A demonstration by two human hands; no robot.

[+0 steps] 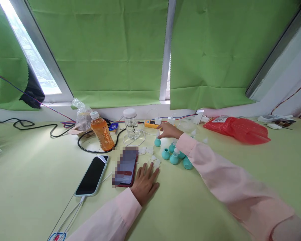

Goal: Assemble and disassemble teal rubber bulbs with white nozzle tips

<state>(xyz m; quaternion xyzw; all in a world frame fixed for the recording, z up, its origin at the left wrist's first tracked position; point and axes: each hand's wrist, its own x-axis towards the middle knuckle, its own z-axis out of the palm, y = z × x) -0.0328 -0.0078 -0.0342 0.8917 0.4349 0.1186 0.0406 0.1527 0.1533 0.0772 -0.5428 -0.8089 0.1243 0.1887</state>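
My right hand [169,130] reaches across the table, thumb and fingers closed round the white translucent tip of a small round teal bottle [157,142]. Just under its wrist and sleeve stand several more teal bottles [174,158], at least one with a white tip on and one with a bare neck. My left hand [145,184] lies flat on the table with fingers spread, holding nothing. Beyond its fingertips are several loose white translucent pieces [156,163]. Close to its left side lies a phone [126,166] in a red case, its screen lit.
A second phone [92,175] with a white cable lies at left. Behind stand an orange drink bottle [102,131] and a clear jar [131,124] with a white lid. Black cable [50,125] winds along the back. A red plastic bag [237,130] lies at back right.
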